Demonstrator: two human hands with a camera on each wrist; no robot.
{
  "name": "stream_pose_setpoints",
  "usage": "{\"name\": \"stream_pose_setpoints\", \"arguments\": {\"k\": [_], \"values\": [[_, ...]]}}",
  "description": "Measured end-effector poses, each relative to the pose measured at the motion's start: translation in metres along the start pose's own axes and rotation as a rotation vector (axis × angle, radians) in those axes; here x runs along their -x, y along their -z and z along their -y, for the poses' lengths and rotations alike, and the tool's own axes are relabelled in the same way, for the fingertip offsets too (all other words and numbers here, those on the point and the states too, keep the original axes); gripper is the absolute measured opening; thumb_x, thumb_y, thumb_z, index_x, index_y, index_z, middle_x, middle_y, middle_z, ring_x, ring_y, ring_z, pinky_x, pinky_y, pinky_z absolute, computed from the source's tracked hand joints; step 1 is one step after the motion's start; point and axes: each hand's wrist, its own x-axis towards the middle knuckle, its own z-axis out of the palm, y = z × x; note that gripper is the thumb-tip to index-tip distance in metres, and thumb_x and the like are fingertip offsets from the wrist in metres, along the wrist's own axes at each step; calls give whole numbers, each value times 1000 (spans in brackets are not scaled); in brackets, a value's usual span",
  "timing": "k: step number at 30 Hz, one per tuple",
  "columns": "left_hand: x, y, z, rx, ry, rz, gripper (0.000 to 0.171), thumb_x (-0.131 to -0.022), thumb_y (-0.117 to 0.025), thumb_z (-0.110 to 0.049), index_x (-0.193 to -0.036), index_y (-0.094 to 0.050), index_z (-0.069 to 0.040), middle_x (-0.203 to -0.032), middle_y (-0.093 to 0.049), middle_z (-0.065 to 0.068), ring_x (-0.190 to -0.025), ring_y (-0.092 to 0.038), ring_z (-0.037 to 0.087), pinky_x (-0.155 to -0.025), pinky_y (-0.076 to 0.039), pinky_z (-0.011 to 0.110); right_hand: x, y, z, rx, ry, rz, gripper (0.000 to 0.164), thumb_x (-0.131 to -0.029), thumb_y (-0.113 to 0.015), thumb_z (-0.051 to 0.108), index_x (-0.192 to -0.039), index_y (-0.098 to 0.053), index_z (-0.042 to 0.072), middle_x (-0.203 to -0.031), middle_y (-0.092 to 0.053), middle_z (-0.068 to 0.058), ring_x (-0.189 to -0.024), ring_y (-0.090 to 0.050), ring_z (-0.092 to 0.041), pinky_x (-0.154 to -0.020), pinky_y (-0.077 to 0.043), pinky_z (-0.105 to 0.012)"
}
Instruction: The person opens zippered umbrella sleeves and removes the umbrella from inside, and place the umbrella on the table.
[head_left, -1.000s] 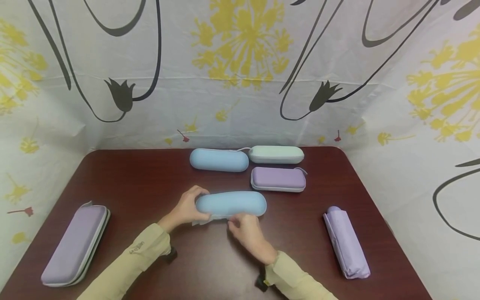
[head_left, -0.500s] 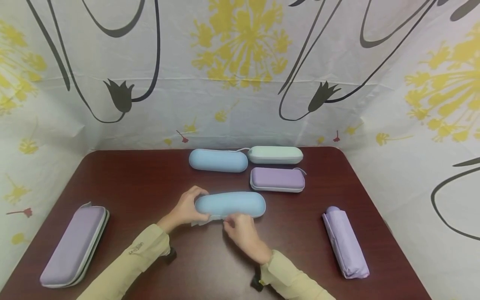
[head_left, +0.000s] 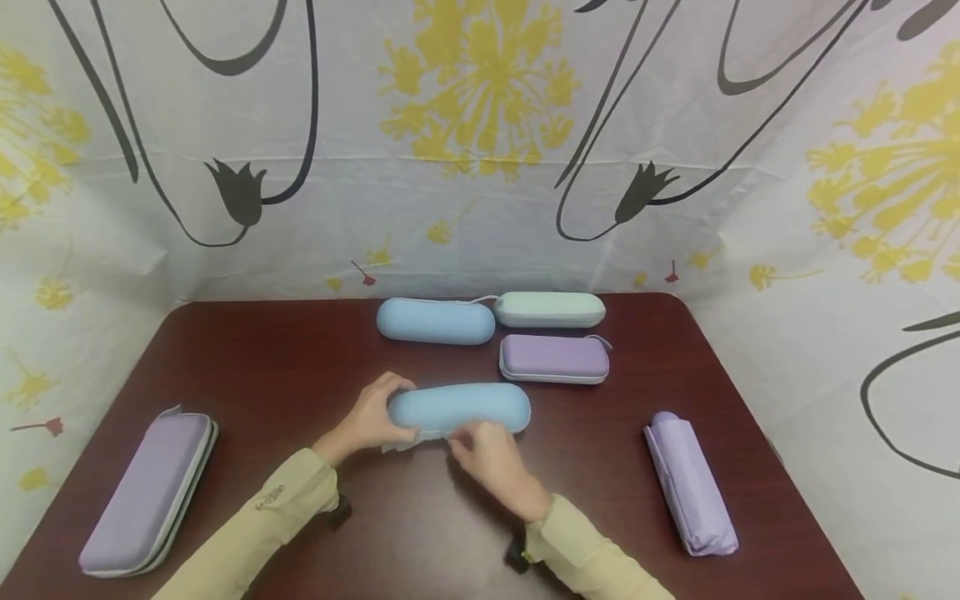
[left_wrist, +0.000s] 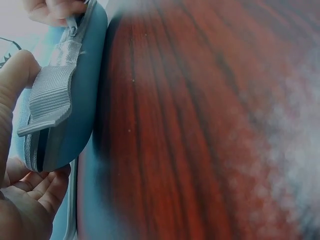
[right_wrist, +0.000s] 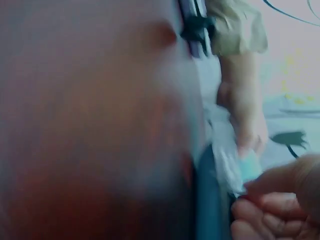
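A light blue hard zip case [head_left: 459, 407] lies crosswise near the middle of the table, its zip side toward me. My left hand [head_left: 372, 414] grips its left end, the thumb at the front and the fingers behind. At the front edge, my right hand [head_left: 491, 462] pinches the zipper pull [left_wrist: 72, 26], seen best in the left wrist view. A grey ribbed strap [left_wrist: 51, 92] sticks out by my left thumb. Beside that strap a narrow dark gap shows between the case's halves. The right wrist view is blurred, with the right fingers at the zip.
Behind stand another blue case [head_left: 435, 322], a mint green case [head_left: 551, 309] and a small purple case [head_left: 555, 358]. A larger purple case [head_left: 150, 493] lies at the left of the dark red table [head_left: 285, 350], and a folded lilac umbrella [head_left: 692, 487] at the right. Patterned cloth surrounds the table.
My right hand has slid a little to the left along the front edge of the blue case. The left hand keeps its grip and the case stays in place.
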Motion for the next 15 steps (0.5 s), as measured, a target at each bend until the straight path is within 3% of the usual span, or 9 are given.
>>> {"name": "stream_pose_setpoints", "arguments": {"k": [3, 7, 11, 15], "values": [[0, -1, 0, 1, -17, 1, 57, -56, -83, -19, -106, -61, -4, -102, -56, 5, -90, -54, 20, -77, -49, 37, -5, 14, -11, -34, -7, -54, 9, -72, -73, 7, -80, -68, 8, -70, -63, 0, -63, -59, -11, -60, -49, -24], [0, 1, -3, -7, -27, 8, 58, -56, -83, -20, -107, -61, -3, -102, -56, 5, -91, -54, 20, -78, -50, 38, -14, 32, -35, -31, -14, -139, 28, -69, -76, 10, -95, -68, 4, -91, -64, -9, -86, -57, -24, -74, -49, -35], [-1, 6, -3, -14, -39, 44, 60, -57, -83, -21, -109, -60, -2, -103, -56, 5, -93, -54, 20, -78, -50, 39, -17, 47, -58, -121, -86, 22, 44, -72, -74, 12, -113, -62, 2, -113, -59, -15, -107, -51, -32, -90, -42, -46], [-5, 14, 0, -5, -85, 100, 60, -58, -82, -17, -111, -60, 0, -104, -57, 7, -94, -54, 22, -79, -50, 39, -12, 53, -73, -216, -125, 193, 50, -76, -73, 12, -122, -56, 1, -120, -57, -14, -109, -52, -29, -92, -42, -46]]}}
